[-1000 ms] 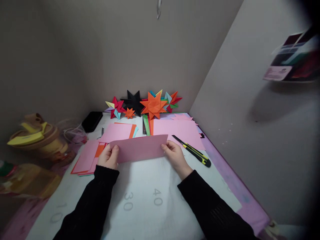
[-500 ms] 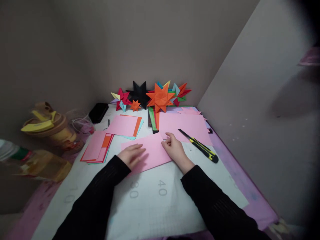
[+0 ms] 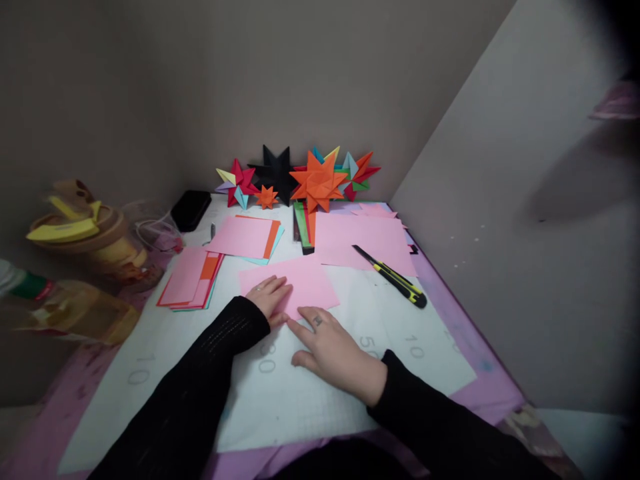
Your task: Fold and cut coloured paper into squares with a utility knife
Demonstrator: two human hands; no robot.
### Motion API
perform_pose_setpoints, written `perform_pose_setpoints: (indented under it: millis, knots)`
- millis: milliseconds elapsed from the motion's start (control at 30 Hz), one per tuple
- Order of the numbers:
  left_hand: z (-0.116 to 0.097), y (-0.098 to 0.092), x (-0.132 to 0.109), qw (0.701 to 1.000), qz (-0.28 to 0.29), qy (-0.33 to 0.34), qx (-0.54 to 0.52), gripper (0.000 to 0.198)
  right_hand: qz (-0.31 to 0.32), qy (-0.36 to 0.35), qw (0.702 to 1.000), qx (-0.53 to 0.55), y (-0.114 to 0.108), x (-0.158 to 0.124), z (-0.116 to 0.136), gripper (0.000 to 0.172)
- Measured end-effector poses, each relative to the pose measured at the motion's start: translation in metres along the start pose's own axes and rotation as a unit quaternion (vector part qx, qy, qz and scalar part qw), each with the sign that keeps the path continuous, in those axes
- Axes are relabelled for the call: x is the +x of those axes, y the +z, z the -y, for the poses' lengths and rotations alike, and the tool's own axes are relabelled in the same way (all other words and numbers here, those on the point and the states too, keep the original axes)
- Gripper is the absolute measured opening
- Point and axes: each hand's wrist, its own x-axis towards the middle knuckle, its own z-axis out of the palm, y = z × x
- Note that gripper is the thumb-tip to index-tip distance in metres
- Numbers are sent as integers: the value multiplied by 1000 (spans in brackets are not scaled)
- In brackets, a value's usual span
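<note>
A pink sheet of paper [image 3: 313,283] lies in front of me on the white mat [image 3: 300,407], which carries printed numbers. My left hand [image 3: 271,299] rests flat on the sheet's left part, fingers stretched out to the right. At its near edge my right hand [image 3: 327,350] has its fingers spread, with the fingertips touching or very close to the paper. Neither hand grips anything. To the right, a black and yellow utility knife [image 3: 393,277] lies with its blade out, partly over a larger pink sheet [image 3: 367,233].
Two stacks of cut coloured paper, a farther one [image 3: 243,237] and a nearer one [image 3: 183,277], lie left. Folded paper stars [image 3: 319,181] stand along the back wall. A black phone-like object [image 3: 191,210], a plastic bottle [image 3: 83,317] and a brown-rimmed container [image 3: 100,233] are at left.
My right hand has come off the sheet's right side and moved down and left to its near edge, fingers spreading. My left hand has stayed on the paper. The view has shifted slightly.
</note>
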Motion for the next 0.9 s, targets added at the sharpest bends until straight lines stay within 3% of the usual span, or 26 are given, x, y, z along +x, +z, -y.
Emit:
perform_pose_setpoints:
  millis: [300,467,533,667,900]
  knots:
    - [-11,-22,-4,991,111,-67,33,75,-2,114,989,-91,-12,-11,-23,53]
    - [-22,-24,-8,988,131,-48,62,51,-12,159,977,-139,-15,-23,-43,48]
    - [-30,-24,-12,985,141,-45,85,50,-11,163,976,-142,-15,-24,-45,47]
    - [-47,-26,-36,979,149,-58,129,73,-5,164,978,-130,-15,-24,-43,46]
    - [-63,-23,-91,960,134,-158,189,64,-2,158,979,-128,-14,-26,-46,42]
